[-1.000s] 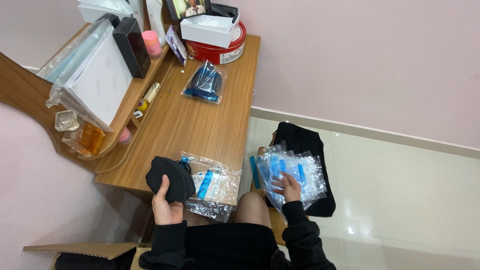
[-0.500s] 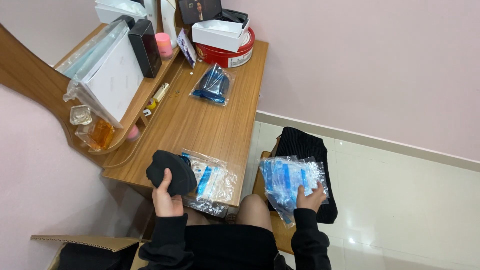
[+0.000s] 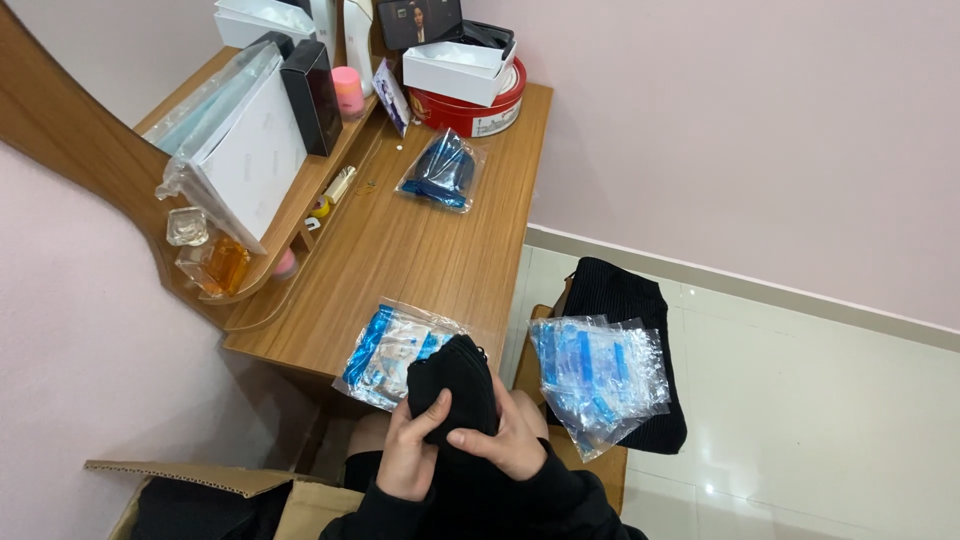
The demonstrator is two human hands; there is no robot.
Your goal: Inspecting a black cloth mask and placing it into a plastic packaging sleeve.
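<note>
Gripping black pouch in left hand and right hand, long axis upright, zipper up.

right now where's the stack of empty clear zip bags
In the head view the stack of clear zip bags lies to the person's right, off the wooden desk, resting on black fabric beside the right hand.

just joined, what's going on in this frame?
A seated person grips a bundle of black fabric with both hands, left hand and right hand, over the near edge of a wooden desk. An empty clear plastic bag with blue strips lies just behind it on the desk. A stack of similar bags rests on black cloth to the right.
</note>
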